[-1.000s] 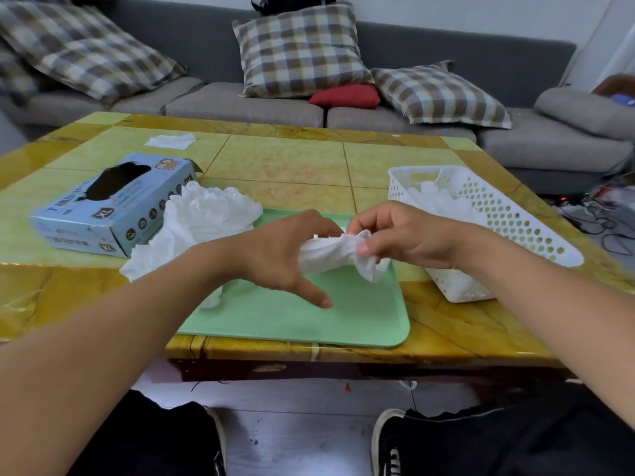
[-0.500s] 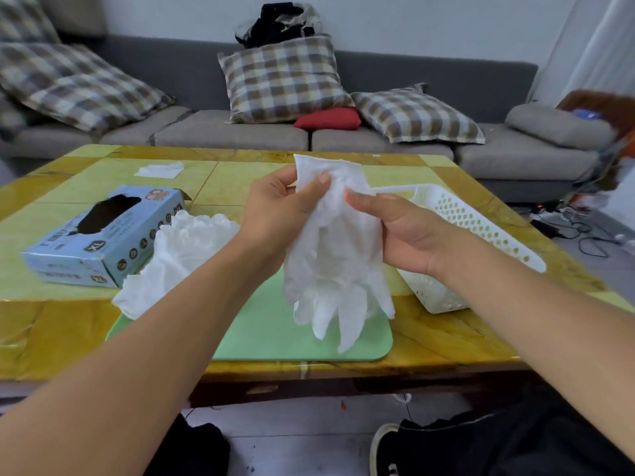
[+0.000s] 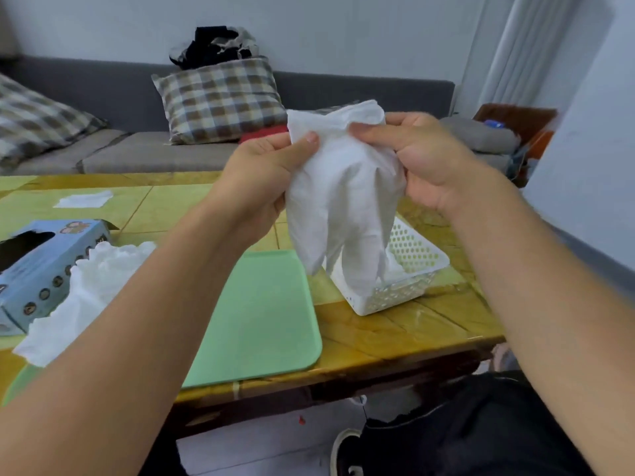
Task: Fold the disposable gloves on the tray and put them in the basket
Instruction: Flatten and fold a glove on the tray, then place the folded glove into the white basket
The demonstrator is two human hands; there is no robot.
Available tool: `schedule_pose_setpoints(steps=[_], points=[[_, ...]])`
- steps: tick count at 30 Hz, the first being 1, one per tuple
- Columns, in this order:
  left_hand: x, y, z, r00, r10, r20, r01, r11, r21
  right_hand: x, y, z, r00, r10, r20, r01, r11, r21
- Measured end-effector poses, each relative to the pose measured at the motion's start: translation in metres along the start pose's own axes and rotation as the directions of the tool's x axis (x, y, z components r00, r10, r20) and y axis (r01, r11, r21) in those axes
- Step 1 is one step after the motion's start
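Observation:
A white disposable glove (image 3: 343, 201) hangs cuff-up in the air above the table, its fingers dangling over the white perforated basket (image 3: 415, 255). My left hand (image 3: 261, 180) pinches the glove's left cuff edge. My right hand (image 3: 422, 159) pinches the right cuff edge. A heap of white gloves (image 3: 86, 286) lies on the left end of the green tray (image 3: 264, 317), partly behind my left forearm. White gloves also lie inside the basket, mostly hidden by the hanging glove.
A blue glove box (image 3: 37, 266) lies at the left on the yellow-green table (image 3: 395, 331). A white glove or sheet (image 3: 82, 200) lies farther back. A grey sofa with plaid pillows (image 3: 220, 97) stands behind. My legs and a shoe (image 3: 347, 455) are below the table edge.
Both hands lifted the bunched glove from over the tray, opened it out and raised it higher and to the right. The camera view tilted up and turned right.

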State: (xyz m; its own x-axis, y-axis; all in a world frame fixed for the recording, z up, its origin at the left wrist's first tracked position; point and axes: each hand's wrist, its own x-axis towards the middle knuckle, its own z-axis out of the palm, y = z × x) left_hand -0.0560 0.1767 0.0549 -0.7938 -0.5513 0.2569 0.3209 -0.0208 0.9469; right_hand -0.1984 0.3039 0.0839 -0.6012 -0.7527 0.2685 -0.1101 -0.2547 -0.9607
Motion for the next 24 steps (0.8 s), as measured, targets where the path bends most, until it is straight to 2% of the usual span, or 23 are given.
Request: schedule_pose_setpoints(steps=[4, 6, 8, 12, 14, 18, 22, 24], points=[[0.024, -0.022, 0.021, 0.992, -0.123, -0.028, 0.125, 0.989, 0.083, 0.008, 0.013, -0.034, 0.987, 0.155, -0.029, -0.158, 0.981, -0.115], [0.039, -0.030, 0.026, 0.987, -0.154, -0.039, 0.158, 0.979, 0.128, 0.018, 0.022, -0.045, 0.981, 0.184, -0.064, -0.191, 0.974, -0.125], [0.057, -0.026, 0.030, 0.992, -0.117, -0.039, 0.122, 0.979, 0.163, 0.033, 0.025, -0.053, 0.988, 0.101, -0.118, -0.113, 0.989, -0.095], [0.098, -0.002, 0.039, 0.998, 0.067, 0.003, -0.067, 0.986, 0.152, 0.063, 0.011, -0.067, 0.973, -0.174, -0.154, 0.162, 0.983, -0.088], [0.113, -0.003, 0.037, 0.990, 0.134, 0.040, -0.138, 0.977, 0.161, 0.073, 0.016, -0.077, 0.967, -0.214, -0.141, 0.206, 0.976, -0.067], [0.122, -0.065, 0.022, 0.989, 0.118, 0.085, -0.143, 0.889, 0.434, 0.077, 0.076, -0.097, 0.995, -0.052, -0.091, 0.043, 0.995, -0.095], [0.107, -0.131, 0.003, 0.971, 0.022, 0.238, -0.175, 0.746, 0.642, 0.055, 0.130, -0.118, 0.992, 0.100, 0.070, -0.070, 0.933, -0.353], [0.098, -0.145, 0.000, 0.944, 0.007, 0.330, -0.264, 0.614, 0.743, 0.044, 0.138, -0.123, 0.976, 0.163, 0.142, -0.065, 0.848, -0.526]])
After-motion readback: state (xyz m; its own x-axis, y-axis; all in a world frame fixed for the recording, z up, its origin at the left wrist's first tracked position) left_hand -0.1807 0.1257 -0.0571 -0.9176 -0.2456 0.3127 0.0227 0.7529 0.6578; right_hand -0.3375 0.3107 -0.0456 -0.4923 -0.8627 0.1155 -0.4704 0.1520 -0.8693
